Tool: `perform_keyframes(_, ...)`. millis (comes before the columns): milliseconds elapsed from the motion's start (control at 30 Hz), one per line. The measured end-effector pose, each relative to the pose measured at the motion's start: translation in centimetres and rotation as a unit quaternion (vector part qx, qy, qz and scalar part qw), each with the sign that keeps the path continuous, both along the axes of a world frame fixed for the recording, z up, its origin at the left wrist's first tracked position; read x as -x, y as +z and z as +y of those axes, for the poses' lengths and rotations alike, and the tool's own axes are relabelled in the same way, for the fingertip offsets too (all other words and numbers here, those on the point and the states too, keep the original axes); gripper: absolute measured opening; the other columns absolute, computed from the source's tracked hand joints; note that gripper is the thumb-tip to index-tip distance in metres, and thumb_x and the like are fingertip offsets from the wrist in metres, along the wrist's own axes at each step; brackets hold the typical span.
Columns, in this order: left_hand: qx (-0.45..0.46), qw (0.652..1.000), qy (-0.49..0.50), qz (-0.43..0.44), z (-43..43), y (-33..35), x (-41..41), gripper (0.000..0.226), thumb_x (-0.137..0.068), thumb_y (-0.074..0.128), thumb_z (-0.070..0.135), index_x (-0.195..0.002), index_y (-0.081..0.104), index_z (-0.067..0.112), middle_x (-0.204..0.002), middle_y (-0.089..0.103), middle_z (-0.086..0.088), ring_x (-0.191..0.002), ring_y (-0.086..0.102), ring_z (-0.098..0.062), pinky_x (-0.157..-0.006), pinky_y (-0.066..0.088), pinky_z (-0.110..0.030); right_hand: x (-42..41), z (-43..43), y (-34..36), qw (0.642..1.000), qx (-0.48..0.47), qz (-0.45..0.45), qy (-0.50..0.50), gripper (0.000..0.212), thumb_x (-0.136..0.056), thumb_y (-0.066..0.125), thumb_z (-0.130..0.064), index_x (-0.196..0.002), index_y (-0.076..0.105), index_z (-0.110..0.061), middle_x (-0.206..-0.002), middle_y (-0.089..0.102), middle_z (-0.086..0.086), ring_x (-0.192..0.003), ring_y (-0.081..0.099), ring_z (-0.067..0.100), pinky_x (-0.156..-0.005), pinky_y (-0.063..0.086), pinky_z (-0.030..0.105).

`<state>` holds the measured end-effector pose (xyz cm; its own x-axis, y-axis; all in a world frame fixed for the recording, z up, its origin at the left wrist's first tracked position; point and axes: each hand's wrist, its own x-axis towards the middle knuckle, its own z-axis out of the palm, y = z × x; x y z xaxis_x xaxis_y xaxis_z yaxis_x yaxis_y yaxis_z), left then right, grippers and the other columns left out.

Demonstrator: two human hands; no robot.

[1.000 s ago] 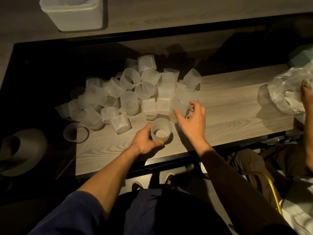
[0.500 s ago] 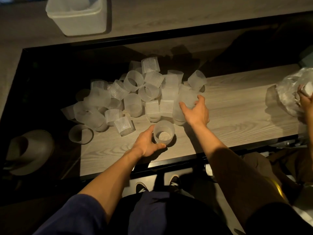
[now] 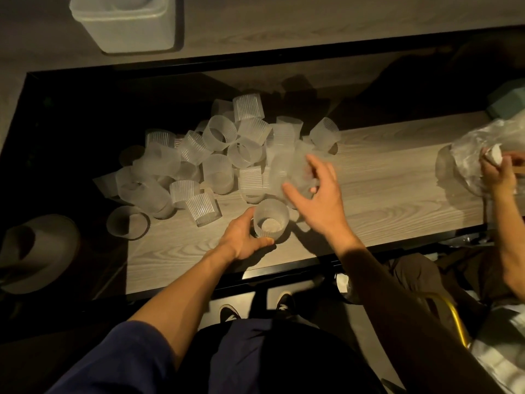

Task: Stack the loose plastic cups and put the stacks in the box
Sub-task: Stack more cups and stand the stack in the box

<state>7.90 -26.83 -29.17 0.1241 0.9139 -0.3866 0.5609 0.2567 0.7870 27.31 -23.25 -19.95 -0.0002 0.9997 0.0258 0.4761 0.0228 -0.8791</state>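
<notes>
— What do the cups look like from where you sit?

— Frosted, see-through plastic, short and wide, with fine ribs running up the walls. I see a loose pile of cups (image 3: pixel 216 157) on the left part of the wooden table (image 3: pixel 383 194). A few stand and most lie on their sides, tumbled against each other. Some rest on the dark surface left of the wood.

— And the hands?

— The left hand (image 3: pixel 243 237) grips an upright cup (image 3: pixel 271 220) standing on the table, just on the near side of the pile, with the thumb on one wall and the fingers round the near wall. The cup's mouth faces up and I can see its pale bottom. I cannot tell whether more than one cup is nested there.

— The right?

— The right hand (image 3: pixel 321 200) is raised just beside that cup, over the pile's near edge. Its thumb and fingers curl round a blurred cup (image 3: pixel 292 172), and one fingertip shows through the wall.

— Where is the box?

— The white box (image 3: pixel 127 38) sits well apart on the pale floor beyond the table's far side, toward the left. I cannot make out what lies in it.

— Anything else?

— At the right edge another person's hand (image 3: pixel 497 177) holds a crumpled clear bag (image 3: pixel 468 149) on the table.
</notes>
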Motion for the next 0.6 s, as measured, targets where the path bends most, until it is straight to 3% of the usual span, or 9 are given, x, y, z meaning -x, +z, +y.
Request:
perform_keyframes(100, -0.004, 1.0, 0.002, -0.014, -0.1, -0.1, 0.0, 0.089, -0.069, 0.091, 0.026, -0.145, 0.043, 0.027, -0.122, 0.067, 0.005, -0.114, 0.062, -0.016, -0.104, 0.049, -0.042, -0.1, -2.2, -1.4, 0.99, 0.017, -0.056, 0.132, 0.082, -0.082, 0.081, -0.036, -0.152, 0.042, -0.017, -0.13, 0.043, -0.005, -0.121, 0.046, 0.007, -0.103, 0.046, 0.026)
perform_keyframes(167, -0.012, 1.0, -0.003, -0.014, -0.2, -0.1, 0.0, 0.089, -0.07, 0.091, 0.026, -0.145, 0.043, 0.026, -0.124, 0.066, 0.004, -0.116, 0.061, -0.016, -0.104, 0.049, -0.039, 0.0, -2.8, -2.3, 0.982, 0.004, -0.088, 0.167, 0.084, -0.078, 0.078, -0.042, -0.15, 0.046, -0.014, -0.128, 0.044, -0.005, -0.121, 0.047, 0.008, -0.107, 0.045, 0.029)
perform_keyframes(233, -0.014, 1.0, -0.003, -0.018, -0.2, 0.0, 0.0, 0.087, -0.072, 0.09, 0.023, -0.145, 0.043, 0.024, -0.124, 0.064, 0.006, -0.116, 0.06, -0.015, -0.101, 0.048, -0.031, 0.1, -2.8, -2.8, 0.98, -0.012, -0.105, 0.17, 0.084, -0.076, 0.077, -0.046, -0.148, 0.048, -0.012, -0.129, 0.046, -0.005, -0.12, 0.049, 0.009, -0.106, 0.043, 0.023)
perform_keyframes(367, -0.013, 1.0, 0.001, -0.007, -0.4, 0.3, -0.2, 0.083, -0.074, 0.089, 0.021, -0.144, 0.045, 0.019, -0.12, 0.06, 0.008, -0.111, 0.055, -0.01, -0.094, 0.041, -0.022, 0.6, -2.2, -3.1, 0.983, -0.035, -0.096, 0.156, 0.079, -0.076, 0.086, -0.031, -0.144, 0.053, -0.009, -0.127, 0.048, -0.003, -0.116, 0.05, 0.005, -0.099, 0.039, 0.008)
perform_keyframes(500, -0.011, 1.0, 0.011, -0.006, -0.4, 0.4, 0.0, 0.088, -0.071, 0.09, 0.024, -0.145, 0.043, 0.021, -0.126, 0.063, 0.004, -0.118, 0.058, -0.017, -0.102, 0.046, -0.033, 0.6, -2.4, -3.9, 0.98, -0.026, -0.113, 0.162, 0.079, -0.074, 0.087, -0.026, -0.143, 0.053, -0.01, -0.129, 0.05, -0.001, -0.119, 0.049, 0.008, -0.106, 0.044, 0.025)
perform_keyframes(600, -0.008, 1.0, 0.006, -0.008, -0.5, 0.4, 0.1, 0.091, -0.071, 0.091, 0.027, -0.147, 0.041, 0.026, -0.13, 0.063, 0.002, -0.121, 0.057, -0.018, -0.106, 0.046, -0.037, 0.0, -3.1, -5.0, 0.966, 0.0, -0.194, 0.17, 0.086, -0.072, 0.086, -0.038, -0.147, 0.047, -0.023, -0.137, 0.046, -0.002, -0.131, 0.038, 0.015, -0.111, 0.037, 0.037)
